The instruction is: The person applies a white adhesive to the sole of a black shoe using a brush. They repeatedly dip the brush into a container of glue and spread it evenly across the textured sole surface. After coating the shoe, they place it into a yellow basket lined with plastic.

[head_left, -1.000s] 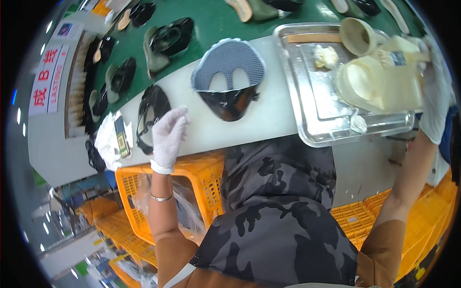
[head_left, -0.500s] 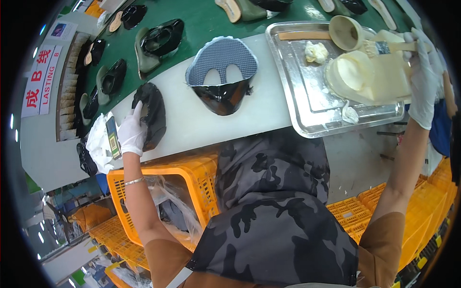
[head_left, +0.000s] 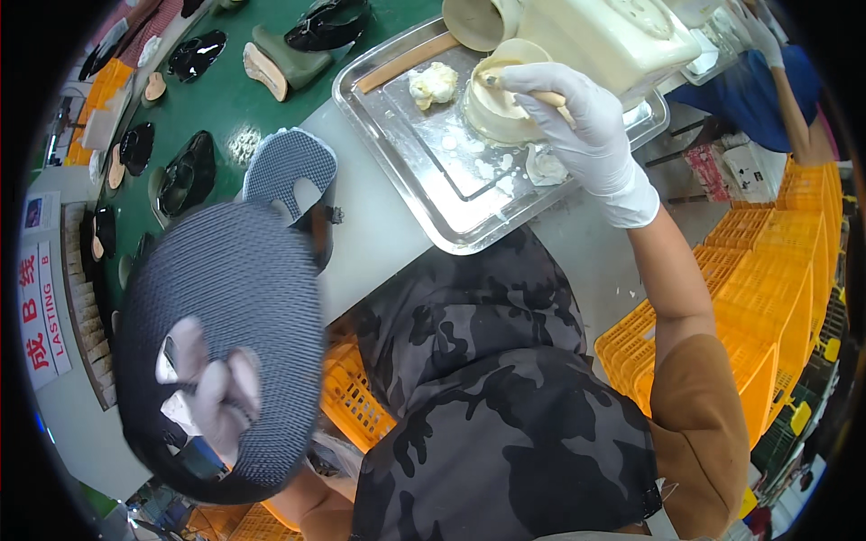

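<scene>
The left hand [head_left: 212,392] holds a dark mesh shoe upper [head_left: 221,352] lifted off the worktop [head_left: 370,225] and close to the camera, gloved fingers showing through its opening; its long axis runs up and down the picture. The right hand [head_left: 577,113] is closed round a brush handle [head_left: 541,95] at the cream glue pot [head_left: 501,95] on the metal tray [head_left: 451,194]. The upper lies well left of the pot. A second mesh upper [head_left: 289,176] rests on the worktop between them.

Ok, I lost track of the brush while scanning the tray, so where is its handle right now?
In the head view, upper right: the right hand grips the wooden brush handle over the cream pot on the metal tray.
</scene>
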Demonstrator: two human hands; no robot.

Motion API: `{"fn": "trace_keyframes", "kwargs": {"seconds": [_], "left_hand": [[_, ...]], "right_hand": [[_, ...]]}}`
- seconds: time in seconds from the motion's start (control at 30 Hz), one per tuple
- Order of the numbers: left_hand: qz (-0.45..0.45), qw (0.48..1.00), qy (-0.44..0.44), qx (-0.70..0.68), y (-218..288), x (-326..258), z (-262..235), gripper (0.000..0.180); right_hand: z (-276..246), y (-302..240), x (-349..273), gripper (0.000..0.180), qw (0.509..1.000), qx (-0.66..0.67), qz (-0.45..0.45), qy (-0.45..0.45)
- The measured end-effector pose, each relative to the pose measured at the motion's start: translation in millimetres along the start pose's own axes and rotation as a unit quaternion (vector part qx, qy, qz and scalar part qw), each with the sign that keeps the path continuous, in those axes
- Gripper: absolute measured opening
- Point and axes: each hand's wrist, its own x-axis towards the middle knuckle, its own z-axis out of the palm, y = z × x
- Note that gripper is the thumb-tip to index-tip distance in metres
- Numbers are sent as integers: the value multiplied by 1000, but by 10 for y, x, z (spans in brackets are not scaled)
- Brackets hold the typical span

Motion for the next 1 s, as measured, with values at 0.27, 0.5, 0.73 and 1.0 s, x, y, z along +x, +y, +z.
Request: {"fn": "trace_keyframes", "kwargs": {"seconds": [0.27, 0.5, 0.73, 1.0], "left_hand": [[-327, 823, -150, -439, -307, 461, 1197, 49], [-384, 706, -329, -495, -697, 632, 1489, 46], [-500, 740, -257, -369, -510, 590, 1734, 48], [-427, 799, -340, -253, -508, 592, 1723, 49]], "right_hand": [[-66, -93, 10, 17, 950, 226, 197, 91], [-30, -169, 136, 21, 942, 285, 93, 150], [-10, -354, 116, 11, 865, 487, 115, -28], [-222, -365, 146, 25, 980, 112, -56, -152]]}}
